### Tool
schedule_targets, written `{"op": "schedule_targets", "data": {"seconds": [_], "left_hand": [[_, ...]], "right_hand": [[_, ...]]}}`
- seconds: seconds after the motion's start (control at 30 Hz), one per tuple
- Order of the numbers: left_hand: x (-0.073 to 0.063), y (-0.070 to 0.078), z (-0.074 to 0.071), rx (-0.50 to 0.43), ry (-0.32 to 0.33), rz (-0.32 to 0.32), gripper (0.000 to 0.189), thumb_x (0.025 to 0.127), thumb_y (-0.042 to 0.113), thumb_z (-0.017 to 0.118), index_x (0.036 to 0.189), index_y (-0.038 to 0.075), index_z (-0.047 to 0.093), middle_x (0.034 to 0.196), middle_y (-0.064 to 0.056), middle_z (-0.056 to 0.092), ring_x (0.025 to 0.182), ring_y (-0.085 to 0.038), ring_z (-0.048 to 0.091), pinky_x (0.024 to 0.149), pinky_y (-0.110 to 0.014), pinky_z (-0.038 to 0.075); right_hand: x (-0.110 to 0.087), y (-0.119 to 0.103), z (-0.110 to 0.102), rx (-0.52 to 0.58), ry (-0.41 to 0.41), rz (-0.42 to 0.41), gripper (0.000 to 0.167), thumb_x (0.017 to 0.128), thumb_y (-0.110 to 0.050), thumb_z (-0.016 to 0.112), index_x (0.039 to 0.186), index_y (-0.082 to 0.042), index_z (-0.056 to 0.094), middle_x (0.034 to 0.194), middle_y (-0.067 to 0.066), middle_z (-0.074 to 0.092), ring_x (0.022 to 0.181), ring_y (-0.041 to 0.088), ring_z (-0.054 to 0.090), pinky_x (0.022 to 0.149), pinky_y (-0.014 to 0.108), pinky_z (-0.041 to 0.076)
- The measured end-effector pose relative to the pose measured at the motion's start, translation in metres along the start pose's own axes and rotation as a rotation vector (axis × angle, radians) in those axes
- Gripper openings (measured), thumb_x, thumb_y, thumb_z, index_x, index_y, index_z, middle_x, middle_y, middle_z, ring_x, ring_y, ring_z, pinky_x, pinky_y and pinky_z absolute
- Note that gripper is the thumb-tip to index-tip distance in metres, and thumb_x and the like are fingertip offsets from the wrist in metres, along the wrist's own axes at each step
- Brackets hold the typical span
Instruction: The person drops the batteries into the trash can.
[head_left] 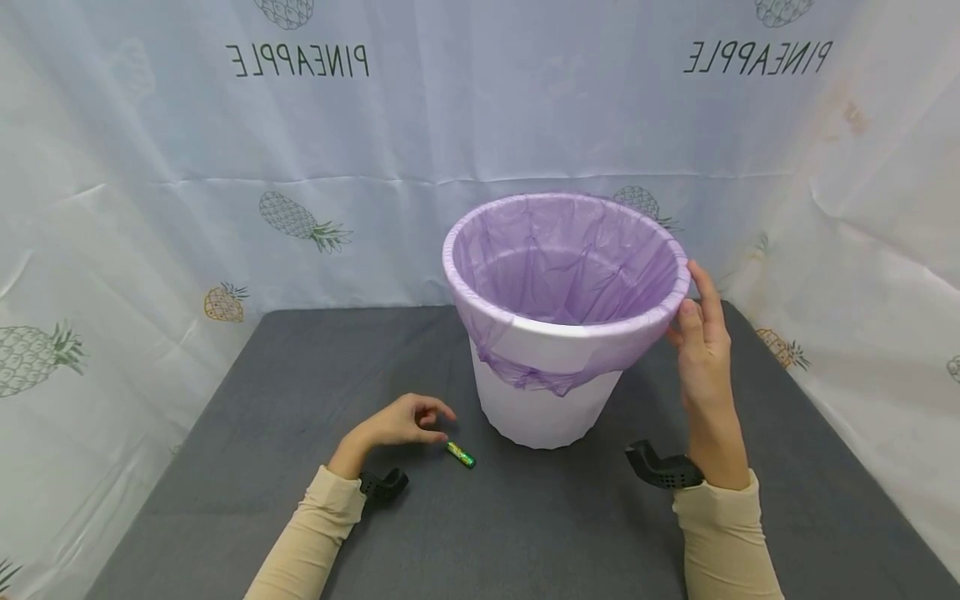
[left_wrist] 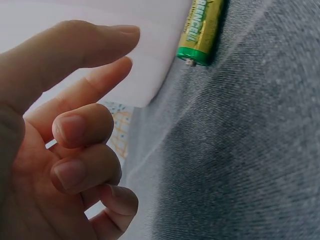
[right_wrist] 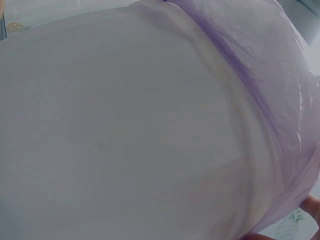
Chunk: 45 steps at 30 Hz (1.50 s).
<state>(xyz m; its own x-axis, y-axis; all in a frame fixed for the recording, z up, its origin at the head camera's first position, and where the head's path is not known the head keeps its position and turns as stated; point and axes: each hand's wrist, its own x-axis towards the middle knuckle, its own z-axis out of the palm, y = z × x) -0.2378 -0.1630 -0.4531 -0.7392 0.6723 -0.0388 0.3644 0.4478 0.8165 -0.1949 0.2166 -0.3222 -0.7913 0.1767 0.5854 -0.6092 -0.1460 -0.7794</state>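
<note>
A small green and gold battery (head_left: 461,454) lies on the dark table, its terminal end toward my left hand (head_left: 408,421). In the left wrist view, the battery (left_wrist: 202,30) is just past my thumb and index finger, which reach forward with a gap between them. The other fingers of that hand curl loosely around nothing. My right hand (head_left: 705,333) touches the upper right side of a white trash can (head_left: 543,412), fingers and thumb against the rim. A purple bag (head_left: 555,283) lines the can and folds over its rim; in the right wrist view the white wall (right_wrist: 125,125) fills most of the picture.
The grey cloth-covered table (head_left: 330,350) spreads around the can. Behind it and along both sides hangs a pale curtain (head_left: 390,125) printed with pineapples. Black wrist cameras (head_left: 384,485) sit on both forearms.
</note>
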Motion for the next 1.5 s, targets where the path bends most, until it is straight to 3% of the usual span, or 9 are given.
{"op": "schedule_targets", "data": {"seconds": [0.17, 0.53, 0.8, 0.97, 1.13, 1.5], "left_hand": [[0.0001, -0.0036, 0.0016, 0.018, -0.022, -0.014, 0.028, 0.083, 0.011, 0.074, 0.109, 0.001, 0.068, 0.069, 0.005, 0.035, 0.059, 0.0, 0.031, 0.06, -0.017, 0.03], [0.0009, -0.0071, 0.0033, 0.022, -0.072, -0.013, 0.028, 0.084, 0.015, 0.074, 0.109, 0.004, 0.069, 0.067, 0.007, 0.035, 0.059, 0.001, 0.032, 0.06, -0.016, 0.031], [0.0012, -0.0077, 0.0051, 0.065, -0.081, -0.026, 0.024, 0.085, 0.014, 0.073, 0.106, 0.004, 0.072, 0.067, 0.008, 0.036, 0.06, 0.002, 0.032, 0.059, -0.015, 0.03], [0.0013, -0.0043, 0.0065, 0.105, -0.091, 0.002, 0.021, 0.083, 0.012, 0.074, 0.102, 0.003, 0.074, 0.068, 0.006, 0.04, 0.061, 0.003, 0.032, 0.058, -0.014, 0.029], [0.002, -0.0035, 0.0088, 0.124, -0.093, 0.012, 0.02, 0.082, 0.011, 0.075, 0.101, 0.004, 0.075, 0.069, 0.003, 0.043, 0.062, 0.004, 0.031, 0.059, -0.014, 0.029], [0.0032, -0.0039, 0.0099, 0.108, -0.106, 0.005, 0.018, 0.08, 0.012, 0.077, 0.096, 0.005, 0.075, 0.069, 0.004, 0.041, 0.062, 0.003, 0.032, 0.059, -0.014, 0.028]], "right_hand": [[-0.0002, 0.0001, 0.0003, 0.006, -0.013, -0.007, 0.046, 0.102, -0.019, 0.046, 0.147, -0.013, 0.039, 0.122, -0.005, 0.058, 0.109, 0.004, 0.06, 0.091, 0.014, 0.048], [-0.0004, 0.0, 0.0006, 0.009, -0.004, 0.007, 0.046, 0.102, -0.02, 0.046, 0.147, -0.013, 0.039, 0.131, -0.004, 0.053, 0.111, 0.004, 0.06, 0.091, 0.014, 0.048], [-0.0008, 0.0003, 0.0007, -0.026, 0.021, 0.023, 0.046, 0.102, -0.019, 0.045, 0.147, -0.014, 0.039, 0.124, -0.004, 0.055, 0.109, 0.004, 0.059, 0.091, 0.014, 0.048], [-0.0006, 0.0019, 0.0004, -0.05, 0.042, 0.025, 0.045, 0.102, -0.019, 0.046, 0.147, -0.015, 0.04, 0.122, -0.004, 0.056, 0.106, 0.003, 0.06, 0.089, 0.014, 0.049], [-0.0004, 0.0021, -0.0002, -0.016, 0.01, 0.003, 0.046, 0.102, -0.02, 0.045, 0.147, -0.013, 0.039, 0.127, -0.003, 0.054, 0.109, 0.004, 0.06, 0.09, 0.014, 0.048], [0.0003, 0.0027, -0.0005, 0.005, -0.005, -0.019, 0.045, 0.102, -0.019, 0.046, 0.146, -0.013, 0.04, 0.121, -0.004, 0.059, 0.106, 0.004, 0.062, 0.089, 0.014, 0.049]]}}
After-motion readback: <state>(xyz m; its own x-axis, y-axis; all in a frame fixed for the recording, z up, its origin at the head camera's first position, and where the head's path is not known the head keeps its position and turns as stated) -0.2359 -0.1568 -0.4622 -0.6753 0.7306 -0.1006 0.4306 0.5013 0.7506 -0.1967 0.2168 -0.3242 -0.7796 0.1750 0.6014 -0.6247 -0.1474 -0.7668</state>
